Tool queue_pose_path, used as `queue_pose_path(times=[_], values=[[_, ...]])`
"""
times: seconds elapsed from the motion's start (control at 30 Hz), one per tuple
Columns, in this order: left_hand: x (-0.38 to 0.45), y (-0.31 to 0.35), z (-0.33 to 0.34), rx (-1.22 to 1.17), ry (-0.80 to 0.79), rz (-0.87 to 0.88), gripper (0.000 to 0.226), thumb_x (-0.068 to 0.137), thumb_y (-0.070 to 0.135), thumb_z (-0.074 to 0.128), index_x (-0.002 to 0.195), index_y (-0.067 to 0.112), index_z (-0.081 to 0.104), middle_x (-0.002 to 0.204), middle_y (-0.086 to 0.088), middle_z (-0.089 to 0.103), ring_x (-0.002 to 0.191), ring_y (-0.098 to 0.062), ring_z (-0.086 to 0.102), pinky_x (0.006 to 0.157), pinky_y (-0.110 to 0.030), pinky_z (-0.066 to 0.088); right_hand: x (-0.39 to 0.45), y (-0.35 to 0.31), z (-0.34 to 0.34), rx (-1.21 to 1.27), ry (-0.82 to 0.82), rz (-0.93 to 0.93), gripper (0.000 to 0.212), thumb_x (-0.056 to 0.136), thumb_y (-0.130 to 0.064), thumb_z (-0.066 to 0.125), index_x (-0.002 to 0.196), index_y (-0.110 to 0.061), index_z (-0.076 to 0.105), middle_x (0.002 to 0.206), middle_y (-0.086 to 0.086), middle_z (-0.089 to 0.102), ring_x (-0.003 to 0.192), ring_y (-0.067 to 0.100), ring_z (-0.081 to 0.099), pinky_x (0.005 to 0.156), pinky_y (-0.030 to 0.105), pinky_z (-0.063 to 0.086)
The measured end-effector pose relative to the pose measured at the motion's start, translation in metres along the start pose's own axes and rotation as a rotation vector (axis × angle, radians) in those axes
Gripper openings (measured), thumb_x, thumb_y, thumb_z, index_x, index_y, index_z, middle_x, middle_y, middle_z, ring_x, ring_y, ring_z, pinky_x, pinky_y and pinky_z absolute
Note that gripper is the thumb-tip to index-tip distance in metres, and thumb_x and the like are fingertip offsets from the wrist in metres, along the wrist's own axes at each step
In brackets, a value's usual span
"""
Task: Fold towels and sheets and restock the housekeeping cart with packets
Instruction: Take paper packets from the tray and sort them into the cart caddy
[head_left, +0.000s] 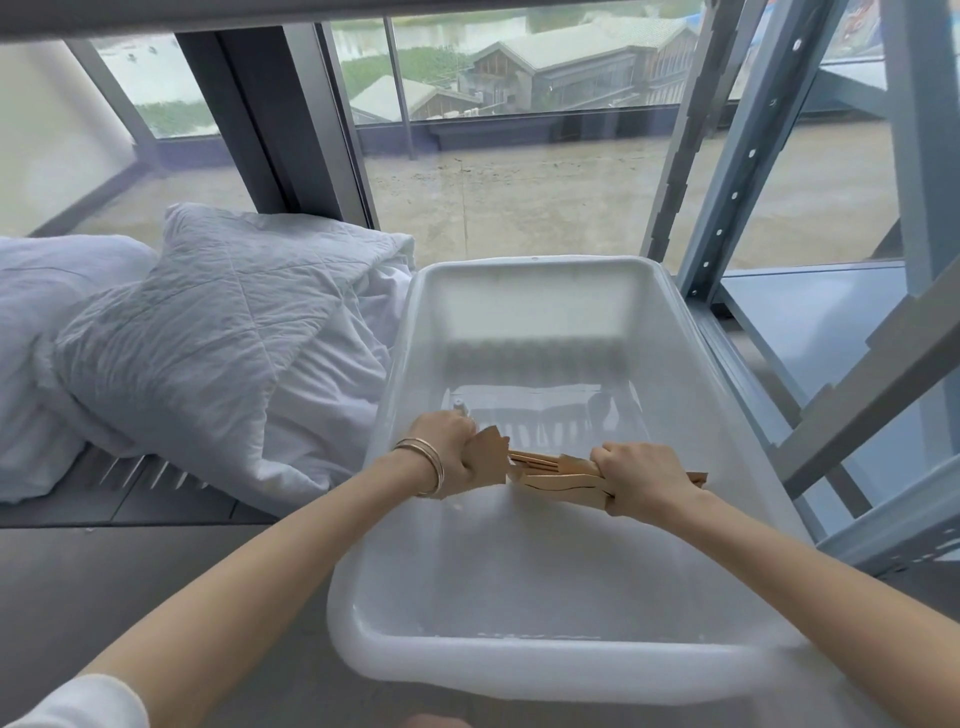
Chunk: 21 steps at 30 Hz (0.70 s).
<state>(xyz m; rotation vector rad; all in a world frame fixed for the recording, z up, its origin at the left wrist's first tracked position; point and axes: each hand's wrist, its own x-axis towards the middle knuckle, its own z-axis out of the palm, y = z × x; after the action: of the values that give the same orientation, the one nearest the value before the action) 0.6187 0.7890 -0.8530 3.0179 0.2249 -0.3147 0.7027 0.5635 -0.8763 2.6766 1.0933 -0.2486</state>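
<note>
Together, tan flat packets (550, 475), bunched, slightly fanned

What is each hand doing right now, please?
Left hand: fingers curled round brown paper packets.
Right hand: fingers curled round the same bundle, above the white tub.

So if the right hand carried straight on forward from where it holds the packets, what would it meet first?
Probably the far wall of the white tub. The right hand holds the brown packets above the tub's inside, knuckles toward the window, and nothing shows between. Depth is hard to judge; if high enough, it might clear the rim.
</note>
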Motion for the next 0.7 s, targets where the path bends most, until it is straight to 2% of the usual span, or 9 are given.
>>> queue_pose_path(times=[0.03,0.1,0.13,0.2,0.37,0.5,0.57,0.7], values=[[0.003,-0.001,-0.006,-0.030,0.010,-0.017,0.042,0.076,0.037,0.062,0.112,0.017,0.053,0.103,-0.004,0.061,0.096,-0.027,0.061,0.071,-0.027,0.041,0.000,0.000,0.000,0.000,0.001,-0.001,0.032,0.080,-0.024,0.061,0.109,-0.016,0.052,0.110,-0.001,0.057,0.101,0.022,0.058,0.065,0.027,0.034],[0.010,-0.003,-0.019,-0.091,-0.053,-0.065,0.070,0.072,0.027,0.067,0.134,0.025,0.034,0.104,-0.005,0.061,0.096,-0.029,0.060,0.076,-0.029,0.044,0.000,0.000,0.000,0.006,0.002,-0.007,0.032,0.080,-0.024,0.061,0.109,-0.016,0.052,0.110,0.000,0.058,0.101,0.023,0.058,0.065,0.026,0.034],[0.013,-0.004,-0.025,-0.132,-0.100,-0.100,0.083,0.070,0.024,0.070,0.139,0.029,0.024,0.101,-0.006,0.060,0.093,-0.029,0.059,0.077,-0.031,0.046,-0.001,0.000,0.000,0.012,0.000,-0.007,0.033,0.080,-0.025,0.061,0.109,-0.015,0.052,0.111,0.000,0.057,0.101,0.023,0.058,0.066,0.027,0.034],[0.020,-0.004,-0.033,-0.234,-0.191,-0.192,0.095,0.068,0.020,0.076,0.141,0.030,0.017,0.099,-0.006,0.054,0.087,-0.029,0.055,0.074,-0.035,0.050,-0.002,0.000,0.000,0.015,-0.005,-0.009,0.033,0.080,-0.025,0.062,0.110,-0.015,0.052,0.111,0.001,0.057,0.101,0.024,0.058,0.066,0.027,0.034],[0.036,-0.003,-0.044,-0.219,-0.363,-0.288,0.082,0.068,0.029,0.081,0.132,0.020,0.030,0.115,-0.007,0.055,0.084,-0.027,0.054,0.060,-0.029,0.045,-0.003,-0.001,-0.001,0.010,-0.026,-0.022,0.034,0.079,-0.025,0.062,0.110,-0.015,0.052,0.111,0.001,0.057,0.099,0.024,0.059,0.066,0.029,0.036],[0.044,-0.002,-0.046,-0.177,-0.432,-0.247,0.073,0.070,0.033,0.080,0.130,0.020,0.039,0.108,0.000,0.052,0.084,-0.022,0.054,0.051,-0.023,0.040,-0.005,-0.003,0.001,-0.007,-0.028,-0.058,0.029,0.081,-0.023,0.060,0.108,-0.015,0.053,0.109,0.001,0.057,0.098,0.024,0.059,0.065,0.029,0.034],[0.047,-0.001,-0.047,-0.163,-0.440,-0.229,0.068,0.072,0.034,0.078,0.127,0.021,0.042,0.110,0.000,0.054,0.085,-0.022,0.054,0.055,-0.023,0.041,-0.006,-0.003,0.002,-0.005,-0.022,-0.057,0.028,0.081,-0.022,0.059,0.108,-0.015,0.053,0.109,0.001,0.058,0.097,0.023,0.059,0.064,0.028,0.034],[0.047,-0.002,-0.046,-0.209,-0.458,-0.228,0.064,0.070,0.036,0.080,0.123,0.020,0.048,0.107,0.001,0.056,0.087,-0.021,0.057,0.071,-0.028,0.049,-0.007,-0.002,0.001,0.000,-0.015,-0.057,0.028,0.081,-0.022,0.059,0.107,-0.015,0.054,0.107,0.000,0.058,0.096,0.023,0.059,0.064,0.028,0.034]])
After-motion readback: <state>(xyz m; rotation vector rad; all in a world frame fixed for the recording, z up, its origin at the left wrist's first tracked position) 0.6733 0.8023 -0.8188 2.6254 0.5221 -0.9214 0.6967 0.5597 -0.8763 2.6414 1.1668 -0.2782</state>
